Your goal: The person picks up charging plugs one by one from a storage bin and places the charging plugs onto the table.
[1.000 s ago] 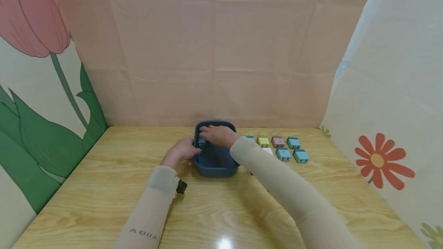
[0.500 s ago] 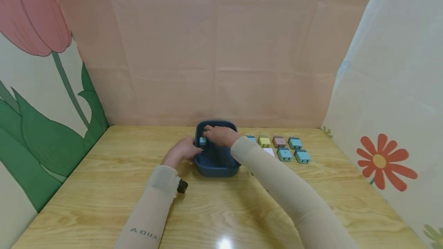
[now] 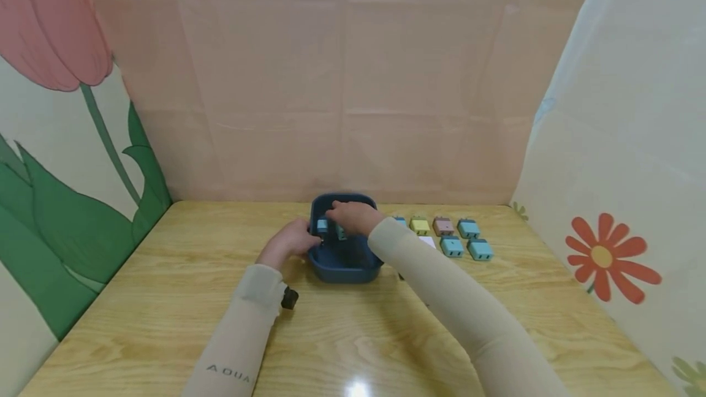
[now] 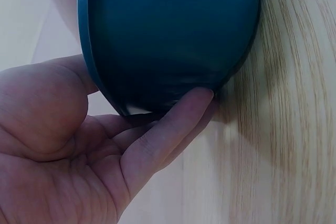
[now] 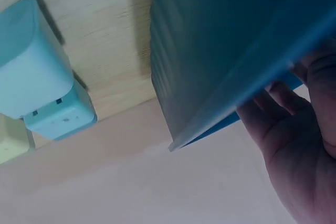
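Note:
A dark blue bin (image 3: pixel 346 274) stands on the table at the back. My left hand (image 3: pixel 288 241) grips its left rim; in the left wrist view, that hand's fingers (image 4: pixel 168 129) lie along the bin's outer wall. My right hand (image 3: pixel 355 218) reaches over the right rim into the bin. Just under its fingers is a blue-green charger (image 3: pixel 341 233), which it seems to pinch, though the fingertips are partly hidden. Another light blue charger (image 3: pixel 322 226) lies inside by the left wall. In the right wrist view, the bin wall hides the fingertips of the right hand (image 5: pixel 299 150).
Right of the bin, several plug chargers lie in rows: a yellow one (image 3: pixel 420 225), a pink one (image 3: pixel 443 226) and blue ones (image 3: pixel 451 246). A white one (image 3: pixel 427 241) is partly behind the right sleeve (image 3: pixel 458 296). A pink-beige wall covering (image 3: pixel 342 109) rises behind the table.
My right hand has shifted slightly right inside the bin, away from the light blue charger by the left wall. A second charger now shows beneath its fingers. The left hand has stayed put.

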Available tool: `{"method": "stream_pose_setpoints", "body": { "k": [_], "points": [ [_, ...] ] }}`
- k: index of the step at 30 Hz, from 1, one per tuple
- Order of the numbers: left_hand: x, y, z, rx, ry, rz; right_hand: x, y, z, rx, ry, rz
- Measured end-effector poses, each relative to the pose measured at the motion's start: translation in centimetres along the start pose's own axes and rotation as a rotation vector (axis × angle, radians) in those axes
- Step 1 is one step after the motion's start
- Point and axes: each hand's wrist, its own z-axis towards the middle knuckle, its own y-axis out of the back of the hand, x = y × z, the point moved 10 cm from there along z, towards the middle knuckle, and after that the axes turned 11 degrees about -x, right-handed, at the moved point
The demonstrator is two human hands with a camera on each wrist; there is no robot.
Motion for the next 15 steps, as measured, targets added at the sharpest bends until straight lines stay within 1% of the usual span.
{"method": "stream_pose_setpoints", "body": {
  "k": [9,15],
  "points": [
    [0.0,0.2,-0.4,-0.008,0.006,-0.005,-0.6,-0.2,-0.5,0.043,-0.054,0.065],
    [-0.1,0.2,-0.5,-0.013,0.008,-0.012,-1.2,-0.5,-0.9,0.035,-0.062,0.103]
  ]
}}
